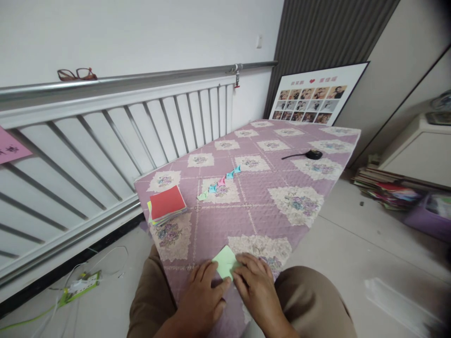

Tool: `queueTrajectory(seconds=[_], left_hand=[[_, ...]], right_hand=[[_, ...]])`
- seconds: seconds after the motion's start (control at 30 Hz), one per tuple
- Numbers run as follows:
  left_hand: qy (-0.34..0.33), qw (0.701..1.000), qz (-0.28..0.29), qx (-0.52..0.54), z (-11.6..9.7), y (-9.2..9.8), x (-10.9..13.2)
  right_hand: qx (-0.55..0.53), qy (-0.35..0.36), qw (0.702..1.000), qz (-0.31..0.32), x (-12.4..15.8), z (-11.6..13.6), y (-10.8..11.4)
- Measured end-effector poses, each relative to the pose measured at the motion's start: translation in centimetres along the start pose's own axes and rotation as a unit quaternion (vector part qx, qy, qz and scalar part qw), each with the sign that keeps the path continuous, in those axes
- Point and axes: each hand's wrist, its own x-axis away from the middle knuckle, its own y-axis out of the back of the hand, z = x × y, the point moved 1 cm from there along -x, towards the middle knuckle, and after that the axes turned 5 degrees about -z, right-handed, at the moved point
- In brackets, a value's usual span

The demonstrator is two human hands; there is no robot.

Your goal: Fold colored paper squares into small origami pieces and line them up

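Observation:
A light green sheet of folding paper [224, 259] lies on the near end of the table, folded to a small diamond with a crease across it. My left hand [202, 296] holds its left corner and lower edge, the fingers lying along the cloth and the thumb at the bottom corner. From the other side, my right hand [256, 287] pinches the right corner, its fingertips and thumb on the paper. Further up lies a slanting row of small folded paper pieces: green [202, 195], pink [221, 180] and several blue ones [230, 174].
A stack of coloured paper [168, 203], red on top, sits at the table's left edge. A black corded object [313, 154] lies far right on the purple floral tablecloth [229, 220]. A white radiator [116, 136] borders the left side. A power strip [82, 287] is on the floor.

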Motion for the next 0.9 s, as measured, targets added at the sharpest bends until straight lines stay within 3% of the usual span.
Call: queueTrajectory(seconds=[0.37,0.57,0.63,0.77,0.9], left_hand=[[-0.014,1.000,-0.007,0.018,0.6,0.0,0.5],[-0.007,0.997,-0.001,0.078,0.8,0.3,0.4],[0.019,0.993,-0.014,0.119,0.9,0.6,-0.2],[0.132,0.975,-0.058,0.169,1.2,1.8,-2.6],[0.202,0.973,-0.004,0.113,1.1,2.8,-5.2]], right_hand=[[0.043,-0.092,0.994,-0.028,-1.6,1.5,-0.1],[0.059,-0.100,0.993,-0.027,-2.1,1.9,0.1],[0.063,-0.105,0.992,-0.022,-2.1,1.8,0.1],[0.061,-0.106,0.992,-0.023,-2.2,1.7,0.0],[0.054,-0.112,0.992,-0.036,-2.1,1.6,0.0]])
